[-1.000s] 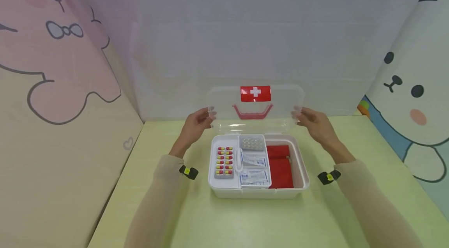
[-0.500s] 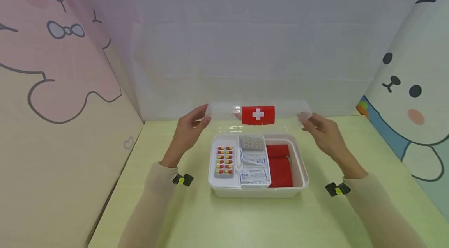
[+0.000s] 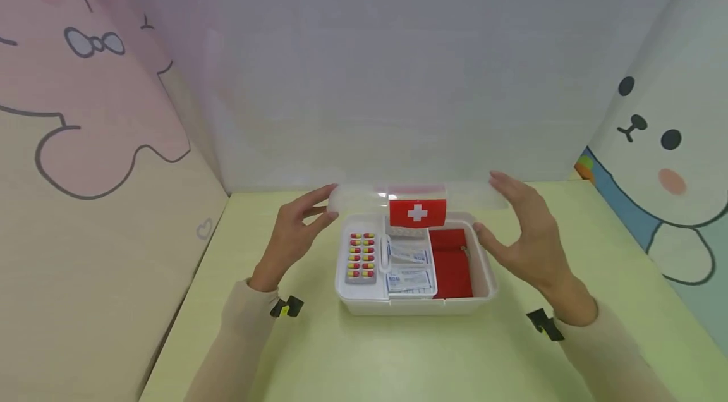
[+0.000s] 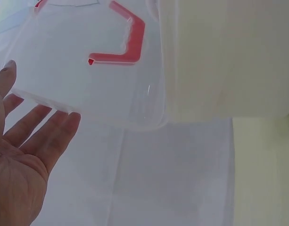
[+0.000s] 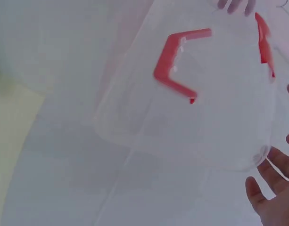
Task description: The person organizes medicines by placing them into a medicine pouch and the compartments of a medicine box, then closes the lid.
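Note:
A white first-aid box (image 3: 414, 307) stands on the table, its clear lid (image 3: 358, 196) raised and tilted forward over the back. A red label with a white cross (image 3: 418, 213) hangs from the lid's front. My left hand (image 3: 287, 234) holds the lid's left end, thumb below and fingers above; the left wrist view shows the fingertips along its edge. With fingers and thumb spread wide, my right hand (image 3: 526, 234) is at the lid's right end. In the right wrist view its fingertips (image 5: 271, 160) are by the lid's corner; firm contact is unclear.
Inside the box are a white tray (image 3: 364, 291) with a blister pack of red-yellow capsules (image 3: 361, 258), paper packets (image 3: 411, 280), and a red pouch (image 3: 452, 269). A red handle (image 4: 135, 40) sits on the lid. A pale wall curtain (image 3: 364, 73) rises behind.
The lid has swung from upright forward and down, bringing the cross label over the box's rear. My right hand's fingers have spread apart; my left hand has followed the lid.

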`<action>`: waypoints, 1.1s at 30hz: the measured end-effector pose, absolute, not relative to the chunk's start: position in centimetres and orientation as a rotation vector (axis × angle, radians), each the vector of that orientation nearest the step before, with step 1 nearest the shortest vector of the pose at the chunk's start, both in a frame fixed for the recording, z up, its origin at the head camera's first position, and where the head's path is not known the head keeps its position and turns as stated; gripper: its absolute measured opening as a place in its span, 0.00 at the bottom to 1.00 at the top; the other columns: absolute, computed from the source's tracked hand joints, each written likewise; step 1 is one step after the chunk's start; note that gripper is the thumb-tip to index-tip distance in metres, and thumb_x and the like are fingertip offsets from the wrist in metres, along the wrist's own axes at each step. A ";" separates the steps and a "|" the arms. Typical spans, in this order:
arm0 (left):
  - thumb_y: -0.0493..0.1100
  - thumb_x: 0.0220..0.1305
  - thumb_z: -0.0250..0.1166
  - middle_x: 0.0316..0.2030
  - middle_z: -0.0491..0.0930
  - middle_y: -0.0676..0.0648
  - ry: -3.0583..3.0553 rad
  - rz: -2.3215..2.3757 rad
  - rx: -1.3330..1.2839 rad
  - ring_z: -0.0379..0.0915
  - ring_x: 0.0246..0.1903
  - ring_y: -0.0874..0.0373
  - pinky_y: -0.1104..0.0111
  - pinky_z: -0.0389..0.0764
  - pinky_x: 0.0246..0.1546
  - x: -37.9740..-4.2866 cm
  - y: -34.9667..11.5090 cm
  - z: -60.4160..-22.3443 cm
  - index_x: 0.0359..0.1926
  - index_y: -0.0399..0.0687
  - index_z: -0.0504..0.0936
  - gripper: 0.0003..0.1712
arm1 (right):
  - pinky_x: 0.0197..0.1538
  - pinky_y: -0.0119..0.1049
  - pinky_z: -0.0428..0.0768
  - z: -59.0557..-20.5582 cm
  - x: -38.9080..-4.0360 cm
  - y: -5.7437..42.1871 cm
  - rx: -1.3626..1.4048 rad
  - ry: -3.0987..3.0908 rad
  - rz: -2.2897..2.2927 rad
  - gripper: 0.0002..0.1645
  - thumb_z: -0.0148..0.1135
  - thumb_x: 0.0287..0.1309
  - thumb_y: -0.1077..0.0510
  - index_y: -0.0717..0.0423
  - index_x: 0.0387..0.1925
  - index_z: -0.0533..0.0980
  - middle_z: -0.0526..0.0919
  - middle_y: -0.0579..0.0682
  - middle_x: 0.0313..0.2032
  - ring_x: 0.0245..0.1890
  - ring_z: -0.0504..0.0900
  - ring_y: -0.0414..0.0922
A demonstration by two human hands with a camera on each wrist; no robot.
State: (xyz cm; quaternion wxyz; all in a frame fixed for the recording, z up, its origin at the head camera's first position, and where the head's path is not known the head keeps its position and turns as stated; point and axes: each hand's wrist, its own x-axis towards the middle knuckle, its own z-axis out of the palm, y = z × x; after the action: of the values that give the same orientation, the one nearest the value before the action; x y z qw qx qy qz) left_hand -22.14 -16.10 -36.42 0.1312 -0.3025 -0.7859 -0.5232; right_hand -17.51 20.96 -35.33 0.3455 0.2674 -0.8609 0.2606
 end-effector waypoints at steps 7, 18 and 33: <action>0.31 0.55 0.63 0.55 0.72 0.39 -2.220 -1.478 -0.924 0.69 0.52 0.53 0.60 0.76 0.45 -21.0 -15.9 -36.5 0.57 0.35 0.70 0.27 | 0.49 0.59 0.71 -34.7 -17.4 16.2 1.070 -2.080 0.104 0.31 0.60 0.52 0.50 0.56 0.58 0.68 0.67 0.59 0.60 0.57 0.66 0.57; 0.32 0.55 0.64 0.57 0.70 0.40 -2.227 -1.486 -0.941 0.65 0.56 0.53 0.53 0.75 0.47 -19.5 -16.0 -38.0 0.59 0.38 0.69 0.29 | 0.45 0.53 0.77 -36.6 -16.7 15.2 1.249 -1.949 0.117 0.17 0.55 0.59 0.57 0.58 0.49 0.72 0.72 0.61 0.56 0.55 0.69 0.57; 0.34 0.47 0.68 0.62 0.65 0.41 -2.338 -1.336 -1.014 0.58 0.61 0.49 0.47 0.65 0.55 -16.8 -16.9 -41.3 0.61 0.42 0.67 0.37 | 0.29 0.42 0.81 -38.2 -13.5 13.5 1.227 -1.716 0.345 0.14 0.51 0.64 0.58 0.62 0.38 0.80 0.83 0.55 0.36 0.35 0.81 0.48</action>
State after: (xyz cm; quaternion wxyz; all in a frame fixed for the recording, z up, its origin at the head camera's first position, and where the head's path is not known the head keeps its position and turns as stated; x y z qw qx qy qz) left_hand -16.79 -16.92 -41.30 0.1315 -0.3492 -0.8055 -0.4604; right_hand -13.47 13.47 -38.21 0.4813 0.5030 -0.7038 0.1416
